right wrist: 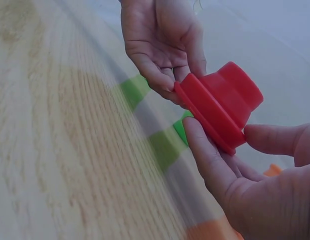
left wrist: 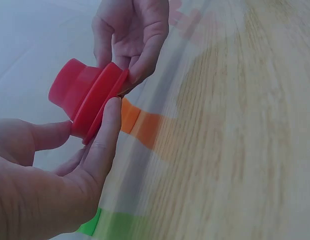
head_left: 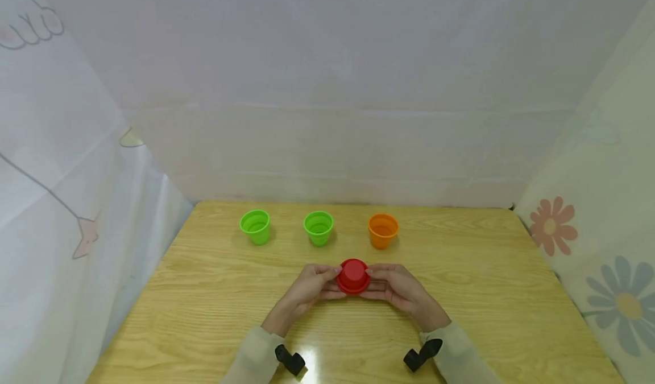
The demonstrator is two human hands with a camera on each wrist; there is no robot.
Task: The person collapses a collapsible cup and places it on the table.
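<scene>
Both hands are pinching one red cup (head_left: 353, 276) between them. The left hand (head_left: 309, 288) has its thumb and fingers on the cup's 9 o'clock side, and the right hand (head_left: 402, 288) does the same at 3 o'clock. The cup is upside down, with its small end up and its wide rim down by the fingers, above the wooden bench (head_left: 486, 281). From the red cup, a green cup (head_left: 257, 229) stands at 10 o'clock, another green cup (head_left: 319, 230) at 11, and an orange cup (head_left: 382, 233) at 1. In the left wrist view, the left hand hides part of a green cup.
</scene>
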